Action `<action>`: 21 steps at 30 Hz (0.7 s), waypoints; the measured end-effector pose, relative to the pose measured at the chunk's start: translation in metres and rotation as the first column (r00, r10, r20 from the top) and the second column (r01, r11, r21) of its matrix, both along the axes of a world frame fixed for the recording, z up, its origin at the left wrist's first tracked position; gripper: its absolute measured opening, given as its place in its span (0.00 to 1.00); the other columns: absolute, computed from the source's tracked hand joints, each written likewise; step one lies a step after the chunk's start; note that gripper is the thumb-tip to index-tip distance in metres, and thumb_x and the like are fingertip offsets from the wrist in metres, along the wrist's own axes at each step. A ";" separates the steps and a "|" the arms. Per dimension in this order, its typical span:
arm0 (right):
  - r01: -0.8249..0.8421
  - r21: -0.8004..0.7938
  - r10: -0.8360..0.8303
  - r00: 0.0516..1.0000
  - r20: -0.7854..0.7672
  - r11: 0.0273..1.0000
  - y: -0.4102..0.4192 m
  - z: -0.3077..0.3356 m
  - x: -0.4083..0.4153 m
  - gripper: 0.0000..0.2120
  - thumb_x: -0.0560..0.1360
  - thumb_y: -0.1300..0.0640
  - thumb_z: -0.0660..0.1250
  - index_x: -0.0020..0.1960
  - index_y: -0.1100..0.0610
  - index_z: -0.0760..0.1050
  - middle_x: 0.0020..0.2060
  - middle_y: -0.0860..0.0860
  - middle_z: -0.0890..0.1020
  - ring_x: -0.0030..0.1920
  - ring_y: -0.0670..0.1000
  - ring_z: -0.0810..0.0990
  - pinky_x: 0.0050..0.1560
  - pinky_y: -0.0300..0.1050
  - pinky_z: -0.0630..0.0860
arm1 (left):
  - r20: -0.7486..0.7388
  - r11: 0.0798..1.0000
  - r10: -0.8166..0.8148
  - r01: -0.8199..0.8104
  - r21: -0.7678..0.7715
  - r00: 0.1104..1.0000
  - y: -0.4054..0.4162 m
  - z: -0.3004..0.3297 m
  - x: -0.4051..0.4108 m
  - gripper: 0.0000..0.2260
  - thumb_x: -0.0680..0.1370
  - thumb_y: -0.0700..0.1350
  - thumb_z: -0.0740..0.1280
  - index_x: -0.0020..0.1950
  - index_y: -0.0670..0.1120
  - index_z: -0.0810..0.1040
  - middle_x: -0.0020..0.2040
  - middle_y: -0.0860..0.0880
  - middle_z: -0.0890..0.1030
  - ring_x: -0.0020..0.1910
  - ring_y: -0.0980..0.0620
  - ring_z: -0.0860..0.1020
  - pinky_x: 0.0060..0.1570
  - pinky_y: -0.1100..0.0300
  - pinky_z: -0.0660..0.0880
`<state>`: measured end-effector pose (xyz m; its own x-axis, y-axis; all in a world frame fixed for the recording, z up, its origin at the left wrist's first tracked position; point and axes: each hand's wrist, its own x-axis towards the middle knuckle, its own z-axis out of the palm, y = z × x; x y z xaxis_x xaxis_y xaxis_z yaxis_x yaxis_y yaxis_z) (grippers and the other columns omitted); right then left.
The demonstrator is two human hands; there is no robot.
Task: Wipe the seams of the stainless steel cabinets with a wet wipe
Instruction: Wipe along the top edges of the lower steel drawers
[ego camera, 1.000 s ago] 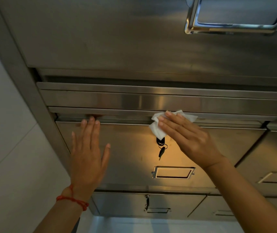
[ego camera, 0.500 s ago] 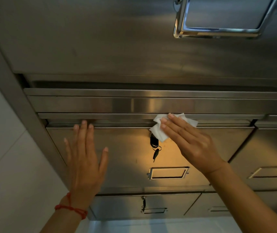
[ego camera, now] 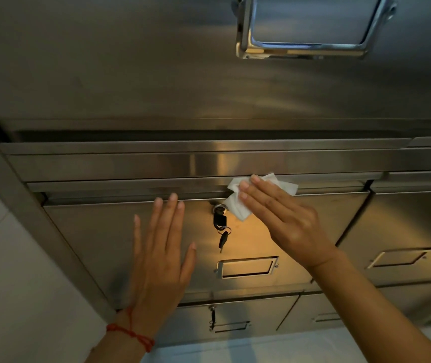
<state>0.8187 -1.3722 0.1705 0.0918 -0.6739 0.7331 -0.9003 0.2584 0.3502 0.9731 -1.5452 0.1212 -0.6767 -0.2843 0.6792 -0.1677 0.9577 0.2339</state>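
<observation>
Right hand (ego camera: 285, 218) flat, fingers straight, pressing the wipe (ego camera: 238, 203) against the seam (ego camera: 156, 196) along the top edge of the drawer (ego camera: 99, 231). Wipe is crumpled, white, sits just right of the lock (ego camera: 219, 207), partly under the fingertips. Left hand (ego camera: 160, 255) spread wide, holds nothing, palm toward the drawer front left of the lock, fingertips at the seam; can't tell if it touches the steel. Keys (ego camera: 221, 227) hang from the lock. Label frame (ego camera: 247, 267) below the keys. Red string (ego camera: 130, 332) on left wrist. More drawers below and to the right
</observation>
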 end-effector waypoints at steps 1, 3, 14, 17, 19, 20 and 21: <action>-0.006 0.004 0.006 1.000 0.002 1.000 0.001 0.000 -0.001 0.14 0.82 0.65 0.52 0.64 0.64 0.72 0.63 0.60 0.75 0.64 0.58 0.73 0.59 0.54 0.76 | 0.007 1.000 -0.001 0.001 -0.004 1.000 0.003 0.001 -0.002 0.28 0.76 0.50 0.55 0.74 0.43 0.55 0.75 0.46 0.57 0.75 0.50 0.51 0.71 0.44 0.47; -0.021 0.000 0.021 1.000 0.001 1.000 0.002 0.000 -0.003 0.14 0.82 0.65 0.52 0.64 0.64 0.72 0.62 0.60 0.75 0.64 0.58 0.73 0.60 0.54 0.75 | 0.021 1.000 0.000 0.000 -0.010 1.000 0.007 0.004 -0.006 0.27 0.76 0.49 0.56 0.74 0.42 0.57 0.74 0.45 0.58 0.75 0.49 0.52 0.71 0.43 0.48; -0.092 -0.018 0.091 0.995 -0.034 0.996 0.003 -0.004 -0.020 0.14 0.79 0.65 0.60 0.65 0.63 0.70 0.65 0.58 0.71 0.66 0.55 0.70 0.66 0.52 0.68 | 0.038 0.999 0.033 -0.033 -0.003 0.999 0.016 0.004 -0.020 0.27 0.76 0.49 0.55 0.74 0.43 0.54 0.74 0.45 0.58 0.75 0.52 0.48 0.71 0.45 0.45; -0.107 -0.025 0.106 0.994 -0.039 0.994 0.002 -0.006 -0.022 0.15 0.79 0.65 0.62 0.65 0.63 0.70 0.64 0.58 0.72 0.66 0.55 0.71 0.66 0.52 0.69 | -0.007 0.999 0.046 -0.046 -0.003 0.999 0.018 0.003 -0.022 0.26 0.76 0.48 0.56 0.73 0.41 0.57 0.73 0.44 0.60 0.75 0.50 0.51 0.71 0.44 0.47; -0.116 -0.028 0.115 0.992 -0.042 0.993 0.002 -0.005 -0.022 0.15 0.78 0.66 0.62 0.64 0.63 0.71 0.63 0.58 0.74 0.66 0.56 0.72 0.65 0.52 0.71 | -0.029 0.999 0.052 -0.052 -0.001 0.998 0.019 0.002 -0.024 0.26 0.76 0.47 0.56 0.73 0.40 0.59 0.73 0.43 0.61 0.74 0.48 0.54 0.71 0.43 0.49; -0.124 -0.022 0.123 0.991 -0.044 0.992 0.002 -0.004 -0.022 0.15 0.78 0.66 0.63 0.64 0.63 0.71 0.63 0.59 0.75 0.65 0.56 0.73 0.64 0.52 0.72 | -0.038 0.998 0.059 -0.059 0.000 0.998 0.021 0.002 -0.025 0.26 0.76 0.47 0.56 0.72 0.39 0.60 0.72 0.42 0.61 0.73 0.46 0.55 0.70 0.42 0.49; -0.134 -0.009 0.133 0.990 -0.049 0.991 0.001 -0.002 -0.022 0.15 0.77 0.66 0.63 0.64 0.64 0.71 0.62 0.59 0.76 0.65 0.56 0.73 0.64 0.52 0.72 | -0.048 0.998 0.066 -0.066 0.002 0.997 0.022 0.002 -0.026 0.25 0.76 0.47 0.56 0.72 0.39 0.61 0.72 0.42 0.62 0.73 0.45 0.56 0.70 0.42 0.50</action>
<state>0.7963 -1.3707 0.1683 0.2152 -0.6443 0.7339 -0.9093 0.1418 0.3912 0.9472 -1.5232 0.1229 -0.6229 -0.3275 0.7105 -0.2189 0.9448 0.2436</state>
